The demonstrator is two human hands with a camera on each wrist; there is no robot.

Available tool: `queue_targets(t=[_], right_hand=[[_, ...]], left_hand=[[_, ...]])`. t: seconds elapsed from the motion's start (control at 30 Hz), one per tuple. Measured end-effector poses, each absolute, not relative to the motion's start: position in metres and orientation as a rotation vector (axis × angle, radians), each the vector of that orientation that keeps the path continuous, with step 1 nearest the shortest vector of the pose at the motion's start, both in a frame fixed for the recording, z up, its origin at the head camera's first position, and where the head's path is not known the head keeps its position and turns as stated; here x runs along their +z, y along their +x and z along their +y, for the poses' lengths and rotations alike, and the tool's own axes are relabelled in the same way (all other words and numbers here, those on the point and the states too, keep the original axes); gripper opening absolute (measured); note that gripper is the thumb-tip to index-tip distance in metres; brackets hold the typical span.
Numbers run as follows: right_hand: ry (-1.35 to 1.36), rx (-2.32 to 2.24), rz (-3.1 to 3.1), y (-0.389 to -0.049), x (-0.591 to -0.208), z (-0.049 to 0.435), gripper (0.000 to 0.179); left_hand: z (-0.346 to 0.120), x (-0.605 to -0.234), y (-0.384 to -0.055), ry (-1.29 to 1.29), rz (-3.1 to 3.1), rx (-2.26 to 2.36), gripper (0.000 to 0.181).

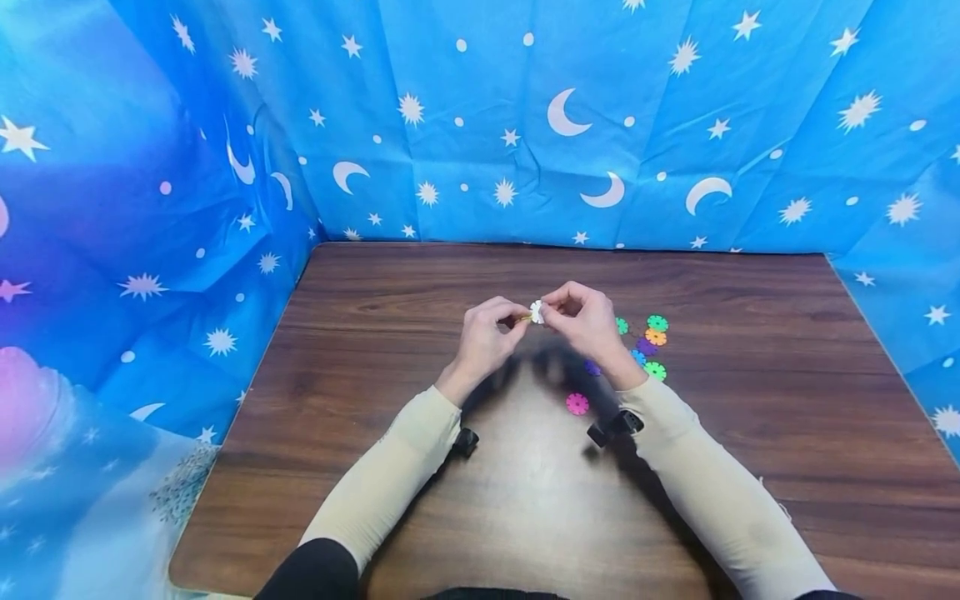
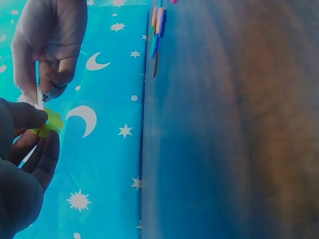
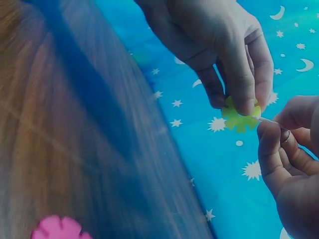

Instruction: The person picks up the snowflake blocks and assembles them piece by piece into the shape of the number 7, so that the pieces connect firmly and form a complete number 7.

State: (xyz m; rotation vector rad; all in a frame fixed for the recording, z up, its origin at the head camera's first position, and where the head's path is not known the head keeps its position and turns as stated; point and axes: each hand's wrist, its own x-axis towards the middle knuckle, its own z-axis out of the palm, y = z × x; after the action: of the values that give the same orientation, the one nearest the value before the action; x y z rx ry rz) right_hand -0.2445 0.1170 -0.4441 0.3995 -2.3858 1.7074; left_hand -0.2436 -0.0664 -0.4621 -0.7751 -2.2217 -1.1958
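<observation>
Both hands meet above the middle of the table. My left hand (image 1: 483,337) pinches a yellow notched disc (image 3: 239,118) between thumb and fingers. My right hand (image 1: 588,325) pinches a white notched disc (image 1: 536,312), which faces the head camera while the yellow one is seen nearly edge-on. In the right wrist view the white disc appears as a thin edge meeting the yellow disc's rim at an angle. Fingertips cover part of each disc. Beneath and beside the right forearm lie loose discs, with a pink disc (image 1: 577,404) nearest to me.
Right of the right hand, several notched discs lie on the brown table (image 1: 375,333): green (image 1: 657,322), orange (image 1: 656,337), blue (image 1: 638,357) and purple (image 1: 592,367) among them. A blue star-and-moon cloth (image 1: 487,125) hangs along the table's far edge and left side.
</observation>
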Motion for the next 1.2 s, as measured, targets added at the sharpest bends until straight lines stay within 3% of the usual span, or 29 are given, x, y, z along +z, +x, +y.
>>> queue_targets(t=[0.47, 1.2], right_hand=[[0.416, 1.792, -2.407, -0.226, -0.409, 0.119, 0.013], [0.305, 1.979, -2.26, -0.228, -0.431, 0.11, 0.016]], left_hand=[[-0.06, -0.46, -0.243, -0.759, -2.201, -1.238, 0.006], [-0.06, -0.464, -0.238, -0.748, -2.15, -1.086, 0.006]])
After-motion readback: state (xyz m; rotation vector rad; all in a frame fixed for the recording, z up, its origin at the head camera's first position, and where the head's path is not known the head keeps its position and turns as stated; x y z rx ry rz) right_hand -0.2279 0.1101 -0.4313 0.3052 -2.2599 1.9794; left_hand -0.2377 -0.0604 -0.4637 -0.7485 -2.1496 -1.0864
